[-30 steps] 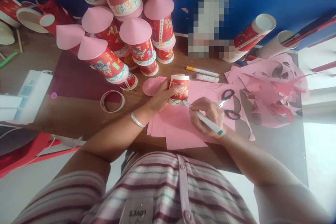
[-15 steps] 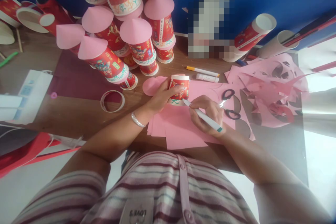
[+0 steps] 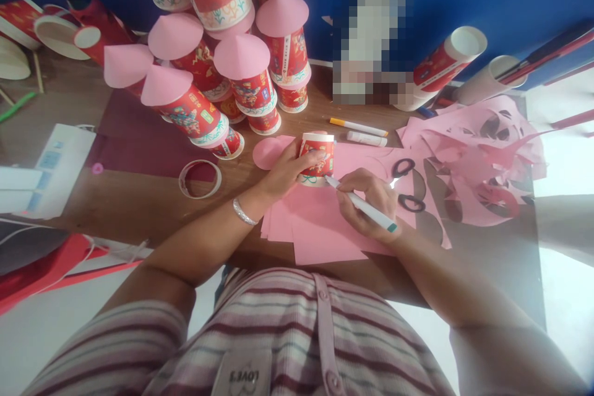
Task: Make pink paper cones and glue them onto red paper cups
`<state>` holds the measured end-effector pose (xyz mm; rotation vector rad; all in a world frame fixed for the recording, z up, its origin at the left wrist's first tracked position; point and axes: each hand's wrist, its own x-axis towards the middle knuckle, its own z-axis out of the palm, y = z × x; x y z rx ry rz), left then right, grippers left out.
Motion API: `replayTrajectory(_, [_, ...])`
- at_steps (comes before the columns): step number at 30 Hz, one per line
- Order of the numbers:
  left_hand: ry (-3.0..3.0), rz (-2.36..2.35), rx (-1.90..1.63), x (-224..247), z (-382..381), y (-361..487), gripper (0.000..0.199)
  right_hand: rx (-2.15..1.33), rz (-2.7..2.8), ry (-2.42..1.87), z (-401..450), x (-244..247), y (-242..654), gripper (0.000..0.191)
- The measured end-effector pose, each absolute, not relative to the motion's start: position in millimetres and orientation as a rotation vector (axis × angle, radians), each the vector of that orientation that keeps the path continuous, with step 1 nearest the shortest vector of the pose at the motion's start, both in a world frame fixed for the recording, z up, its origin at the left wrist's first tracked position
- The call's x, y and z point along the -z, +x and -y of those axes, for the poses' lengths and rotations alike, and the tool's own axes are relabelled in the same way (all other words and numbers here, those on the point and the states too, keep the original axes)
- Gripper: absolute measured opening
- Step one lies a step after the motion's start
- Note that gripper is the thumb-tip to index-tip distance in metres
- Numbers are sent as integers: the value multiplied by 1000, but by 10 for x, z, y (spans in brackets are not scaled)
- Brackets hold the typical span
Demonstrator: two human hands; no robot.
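Note:
A red paper cup (image 3: 316, 158) with a white band at its lower end is held by my left hand (image 3: 286, 168), thumb across its front. Green curls are drawn on that band. My right hand (image 3: 371, 201) grips a white marker (image 3: 371, 210) with a green end cap, its tip at the right part of the band. Under both hands lie pink paper sheets (image 3: 320, 229). A pink cone (image 3: 269, 153) rests just beyond my left hand. Black-handled scissors (image 3: 411, 203) are to the right of my right hand.
Stacked red cups with pink cone tops (image 3: 253, 90) stand at the back left. A tape roll (image 3: 199, 179) lies left. An orange-capped marker (image 3: 358, 127) and a white one (image 3: 366, 138) lie behind the cup. Pink scraps (image 3: 482, 161) and upright tubes (image 3: 448, 59) are at right.
My right hand and the marker have shifted slightly to the right, its tip moving along the band. The left hand still holds the cup in nearly the same place.

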<state>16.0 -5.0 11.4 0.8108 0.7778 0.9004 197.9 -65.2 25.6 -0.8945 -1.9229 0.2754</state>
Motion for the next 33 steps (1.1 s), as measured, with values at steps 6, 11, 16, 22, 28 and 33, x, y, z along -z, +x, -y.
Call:
replayTrajectory(6, [813,-792,-905,-130,53,155,39,-256,1948,-911,661,-278,1956,19])
replayTrajectory(11, [805,-806,-907,-118,46,163,48,-237,1955,-931,671,-299,1935,19])
replayTrajectory(16, [825,-809,-883,-117,48,148,47,-239,1964,-937,679,-305,1934,18])
replayTrajectory(22, [850,-786,-875,-106,47,125,38,-276,1937,-881,692,-304,1942,21])
replayTrajectory(28, [841,-783,-868,-119,47,131,42,-237,1952,-887,686,-290,1939,18])
replayTrajectory(33, [852,-778,-895,-114,43,148,39,-252,1965,-882,679,-289,1947,20])
